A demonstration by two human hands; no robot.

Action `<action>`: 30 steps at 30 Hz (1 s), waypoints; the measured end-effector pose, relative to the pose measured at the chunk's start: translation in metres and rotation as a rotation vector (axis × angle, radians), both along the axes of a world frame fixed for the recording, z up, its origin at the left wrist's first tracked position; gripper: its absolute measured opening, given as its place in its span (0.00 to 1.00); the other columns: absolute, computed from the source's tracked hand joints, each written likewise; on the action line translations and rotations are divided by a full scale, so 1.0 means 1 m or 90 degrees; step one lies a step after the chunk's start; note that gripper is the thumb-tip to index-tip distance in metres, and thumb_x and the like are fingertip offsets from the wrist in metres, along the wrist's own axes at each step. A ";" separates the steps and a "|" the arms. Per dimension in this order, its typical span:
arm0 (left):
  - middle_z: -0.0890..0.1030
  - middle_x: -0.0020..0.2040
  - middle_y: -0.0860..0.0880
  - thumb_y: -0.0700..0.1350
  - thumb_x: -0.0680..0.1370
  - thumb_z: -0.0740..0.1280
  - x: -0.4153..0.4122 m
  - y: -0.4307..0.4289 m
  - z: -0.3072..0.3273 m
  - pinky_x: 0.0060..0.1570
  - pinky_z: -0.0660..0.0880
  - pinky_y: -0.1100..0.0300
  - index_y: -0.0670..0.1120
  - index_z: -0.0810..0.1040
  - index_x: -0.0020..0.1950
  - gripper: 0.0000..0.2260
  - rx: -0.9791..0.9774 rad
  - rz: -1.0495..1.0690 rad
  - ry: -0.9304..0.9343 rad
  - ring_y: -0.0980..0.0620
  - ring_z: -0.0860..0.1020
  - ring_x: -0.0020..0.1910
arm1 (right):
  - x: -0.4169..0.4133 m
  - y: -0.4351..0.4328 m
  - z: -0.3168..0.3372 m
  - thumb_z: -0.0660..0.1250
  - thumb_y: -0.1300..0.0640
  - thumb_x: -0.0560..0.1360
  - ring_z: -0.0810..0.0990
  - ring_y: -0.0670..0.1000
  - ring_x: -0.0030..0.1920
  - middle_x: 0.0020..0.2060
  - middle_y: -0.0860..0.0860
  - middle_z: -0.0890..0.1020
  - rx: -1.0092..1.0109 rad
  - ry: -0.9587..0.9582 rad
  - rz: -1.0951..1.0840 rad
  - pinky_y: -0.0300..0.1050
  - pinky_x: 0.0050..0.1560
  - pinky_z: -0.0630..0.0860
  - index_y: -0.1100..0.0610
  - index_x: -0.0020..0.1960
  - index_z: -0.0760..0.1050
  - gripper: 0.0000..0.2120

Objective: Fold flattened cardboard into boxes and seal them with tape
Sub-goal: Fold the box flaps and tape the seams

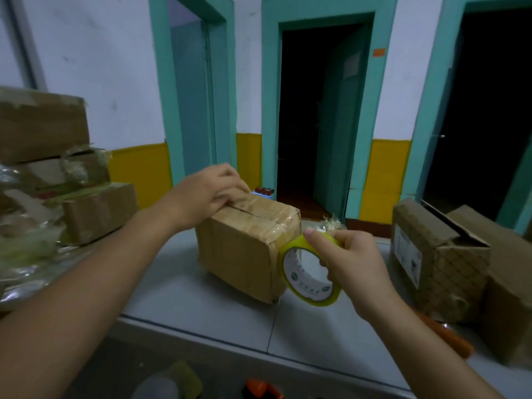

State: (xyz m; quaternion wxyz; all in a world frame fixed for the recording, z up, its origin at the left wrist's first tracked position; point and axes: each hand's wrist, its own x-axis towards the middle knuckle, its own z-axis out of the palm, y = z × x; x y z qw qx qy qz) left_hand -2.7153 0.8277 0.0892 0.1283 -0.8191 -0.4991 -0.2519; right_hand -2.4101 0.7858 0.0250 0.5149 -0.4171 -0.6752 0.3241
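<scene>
Left grip pressing palm-down (fingers relaxed), right grip curled round tape roll, forearms extended

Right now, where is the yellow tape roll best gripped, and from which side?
Probably by its ring, from the right: the tape roll stands on edge against the box, core open toward you, so fingers hook through the core and press the outer rim, as the right hand does.

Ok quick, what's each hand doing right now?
Left hand: open, pressing down on top of the cardboard box.
Right hand: closed around the yellow tape roll.
</scene>
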 end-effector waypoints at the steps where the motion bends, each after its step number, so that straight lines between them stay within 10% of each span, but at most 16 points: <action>1: 0.74 0.56 0.62 0.43 0.83 0.67 0.004 -0.002 0.002 0.55 0.77 0.56 0.60 0.82 0.64 0.14 -0.019 0.012 0.023 0.58 0.76 0.55 | -0.001 -0.001 0.000 0.71 0.43 0.77 0.74 0.46 0.26 0.26 0.56 0.77 0.004 -0.011 -0.005 0.35 0.28 0.74 0.64 0.36 0.80 0.24; 6: 0.77 0.58 0.65 0.56 0.86 0.58 0.031 -0.034 0.016 0.55 0.72 0.59 0.64 0.78 0.68 0.13 -0.105 0.103 0.057 0.55 0.77 0.62 | 0.002 -0.001 0.001 0.71 0.40 0.76 0.77 0.49 0.28 0.29 0.60 0.80 -0.004 -0.062 -0.034 0.41 0.30 0.76 0.61 0.38 0.82 0.24; 9: 0.69 0.79 0.55 0.76 0.78 0.41 0.068 -0.053 -0.007 0.80 0.54 0.39 0.57 0.65 0.81 0.39 -0.147 0.195 0.124 0.47 0.63 0.81 | 0.001 -0.004 -0.006 0.71 0.39 0.77 0.80 0.55 0.31 0.28 0.58 0.79 -0.011 -0.024 -0.024 0.43 0.31 0.76 0.63 0.38 0.81 0.26; 12: 0.55 0.85 0.45 0.84 0.71 0.40 0.088 -0.051 -0.037 0.83 0.48 0.44 0.45 0.52 0.86 0.56 -0.119 0.237 0.160 0.47 0.52 0.84 | 0.000 -0.011 -0.016 0.70 0.39 0.76 0.82 0.56 0.33 0.31 0.60 0.81 -0.022 0.004 -0.028 0.46 0.32 0.77 0.60 0.40 0.83 0.24; 19: 0.50 0.86 0.47 0.83 0.68 0.35 0.081 -0.029 -0.050 0.82 0.49 0.47 0.57 0.48 0.86 0.52 -0.122 0.155 0.170 0.49 0.50 0.84 | 0.004 -0.018 -0.036 0.71 0.42 0.77 0.73 0.49 0.28 0.25 0.54 0.73 -0.026 0.068 -0.043 0.47 0.30 0.69 0.65 0.35 0.78 0.27; 23: 0.65 0.77 0.49 0.75 0.78 0.47 0.083 -0.020 -0.051 0.80 0.53 0.38 0.61 0.63 0.80 0.34 -0.075 0.087 0.067 0.46 0.63 0.77 | 0.003 -0.017 -0.039 0.70 0.45 0.79 0.72 0.40 0.26 0.24 0.46 0.75 -0.017 0.064 -0.023 0.35 0.28 0.68 0.58 0.36 0.79 0.19; 30: 0.72 0.70 0.57 0.60 0.83 0.58 0.091 -0.011 -0.084 0.73 0.63 0.33 0.57 0.71 0.75 0.21 -0.017 -0.012 -0.201 0.51 0.64 0.76 | -0.001 -0.017 -0.060 0.68 0.53 0.81 0.85 0.47 0.50 0.49 0.49 0.87 -0.095 0.057 0.120 0.41 0.49 0.81 0.51 0.58 0.82 0.08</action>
